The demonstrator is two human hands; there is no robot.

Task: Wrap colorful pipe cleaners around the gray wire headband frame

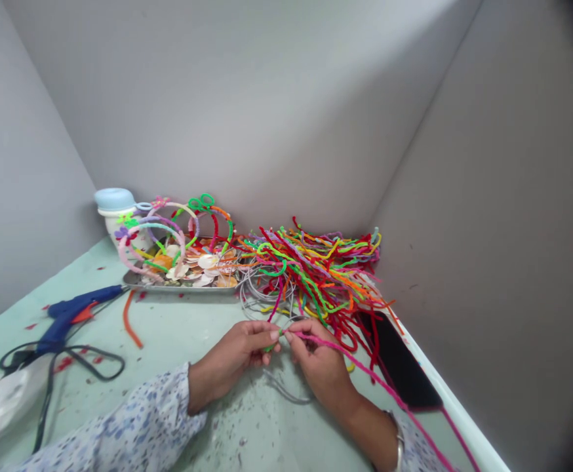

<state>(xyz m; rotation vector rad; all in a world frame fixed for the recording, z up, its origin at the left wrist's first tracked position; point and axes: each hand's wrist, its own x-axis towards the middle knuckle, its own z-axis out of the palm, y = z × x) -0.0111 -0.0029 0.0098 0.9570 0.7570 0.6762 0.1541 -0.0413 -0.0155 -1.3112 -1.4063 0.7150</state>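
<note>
Near the middle of the table my left hand (247, 351) is closed in a pinch on a green pipe cleaner (268, 349), most of it hidden by the fingers. Right beside it, my right hand (323, 364) pinches a long pink pipe cleaner (365, 368) close to the green one. From my right fingertips the pink strand runs over the wrist to the lower right edge. A thin grey wire hoop (286, 393) curves below and between the hands; whether either hand grips it, I cannot tell.
Behind the hands lies a heap of pipe cleaners (316, 275). A metal tray (183, 287) holds shell-like discs and decorated headbands (151, 226), next to a blue-lidded bottle (115, 210). At left are a blue glue gun (65, 318) with its cord and a white bag (11, 400); a phone (399, 360) lies right.
</note>
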